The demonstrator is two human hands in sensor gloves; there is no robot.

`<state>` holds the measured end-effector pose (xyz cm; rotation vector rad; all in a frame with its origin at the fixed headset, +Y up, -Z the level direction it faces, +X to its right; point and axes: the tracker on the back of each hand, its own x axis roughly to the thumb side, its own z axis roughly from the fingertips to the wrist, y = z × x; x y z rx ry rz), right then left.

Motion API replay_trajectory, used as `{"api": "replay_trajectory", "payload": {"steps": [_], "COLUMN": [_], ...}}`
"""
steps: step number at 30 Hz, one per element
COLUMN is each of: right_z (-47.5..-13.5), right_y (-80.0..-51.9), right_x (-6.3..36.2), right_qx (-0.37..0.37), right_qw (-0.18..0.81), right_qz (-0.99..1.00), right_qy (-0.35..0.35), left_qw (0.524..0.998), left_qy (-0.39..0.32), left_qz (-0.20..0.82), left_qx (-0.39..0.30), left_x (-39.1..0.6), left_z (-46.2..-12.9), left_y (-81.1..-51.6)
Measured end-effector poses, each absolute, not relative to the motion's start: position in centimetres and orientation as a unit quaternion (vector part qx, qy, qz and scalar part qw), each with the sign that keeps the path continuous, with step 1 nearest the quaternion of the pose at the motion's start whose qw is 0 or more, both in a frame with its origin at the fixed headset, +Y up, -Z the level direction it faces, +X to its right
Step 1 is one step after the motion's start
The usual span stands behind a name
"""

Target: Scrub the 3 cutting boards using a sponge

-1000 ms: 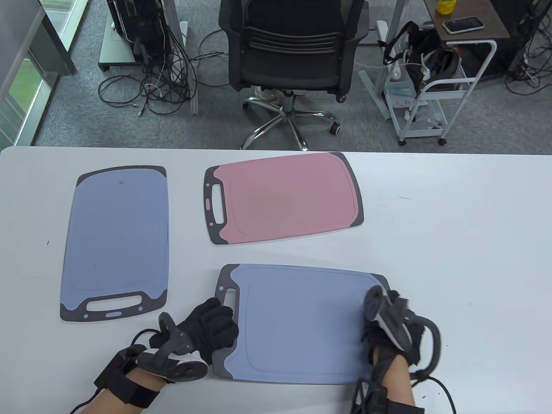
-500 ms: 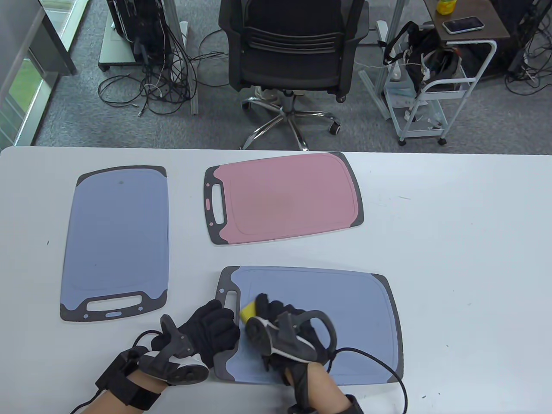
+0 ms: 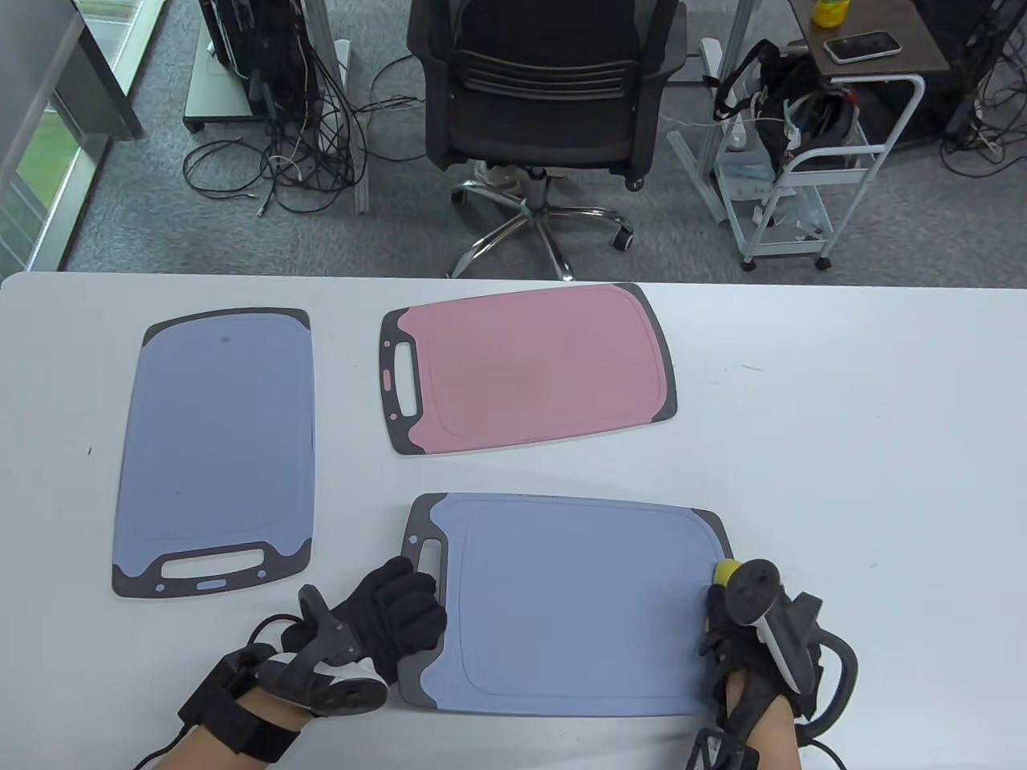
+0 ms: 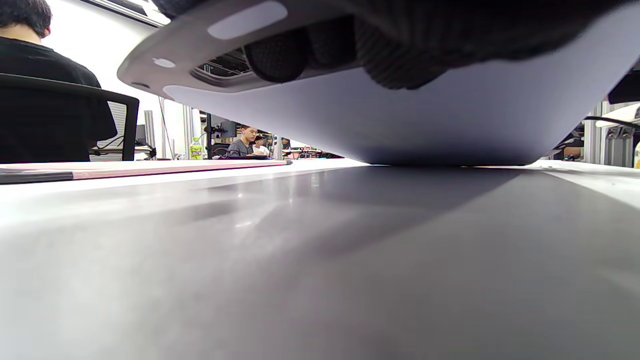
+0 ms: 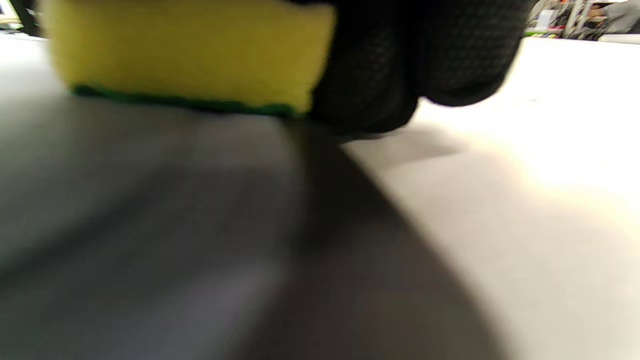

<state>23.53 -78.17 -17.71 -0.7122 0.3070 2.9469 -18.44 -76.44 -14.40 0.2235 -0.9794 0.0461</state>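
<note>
Three cutting boards on white table (image 3: 842, 417): left blue board (image 3: 213, 449) far left, pink board (image 3: 529, 369) centre back, near blue board (image 3: 574, 601) in front of me. My left hand (image 3: 393, 613) grips its handle end, fingers curled under the lifted edge. My right hand (image 3: 750, 642) pinches yellow sponge (image 3: 726, 571), green side down, at board's right edge.
</note>
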Motion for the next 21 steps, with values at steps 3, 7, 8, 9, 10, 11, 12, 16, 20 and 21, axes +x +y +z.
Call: {"api": "replay_trajectory", "payload": {"steps": [3, 7, 8, 9, 10, 11, 12, 16, 20, 21], "right_z": [-18.6, -17.0, -16.1, -14.9, -14.2, -14.0, -14.5, -16.9, -18.0, -17.7], "right_y": [-77.1, -75.1, -74.7, -74.5, -74.3, -74.2, -74.2, -75.5, -77.1, -77.3], "right_x": [18.1, 4.6, 1.7, -0.8, -2.3, -2.5, -1.5, 6.5, 19.9, 21.7], "right_qx": [-0.093, 0.125, 0.181, 0.236, 0.267, 0.230, 0.239, 0.092, -0.142, -0.182], "right_qw": [-0.013, -0.012, -0.015, -0.016, -0.024, -0.083, -0.095, 0.030, 0.004, 0.018], "right_qz": [0.991, 0.990, 0.981, 0.971, 0.963, 0.970, 0.966, 0.992, 0.985, 0.978], "right_qy": [0.094, 0.070, 0.067, 0.039, 0.022, -0.002, 0.014, 0.077, 0.095, 0.102], "left_qw": [0.876, 0.876, 0.875, 0.875, 0.876, 0.876, 0.878, 0.877, 0.876, 0.876], "left_qy": [-0.470, -0.470, -0.470, -0.471, -0.470, -0.469, -0.466, -0.468, -0.469, -0.469], "left_qz": [0.022, 0.014, 0.014, 0.014, 0.015, 0.017, 0.023, 0.020, 0.021, 0.022], "left_qx": [0.107, 0.110, 0.111, 0.109, 0.109, 0.110, 0.107, 0.107, 0.108, 0.108], "left_x": [-18.4, -18.4, -18.4, -18.4, -18.4, -18.5, -18.6, -18.5, -18.5, -18.5], "left_z": [-14.4, -14.2, -14.2, -14.2, -14.1, -14.2, -14.2, -14.2, -14.2, -14.3], "left_y": [-76.5, -76.4, -76.4, -76.4, -76.4, -76.4, -76.3, -76.4, -76.4, -76.5]}}
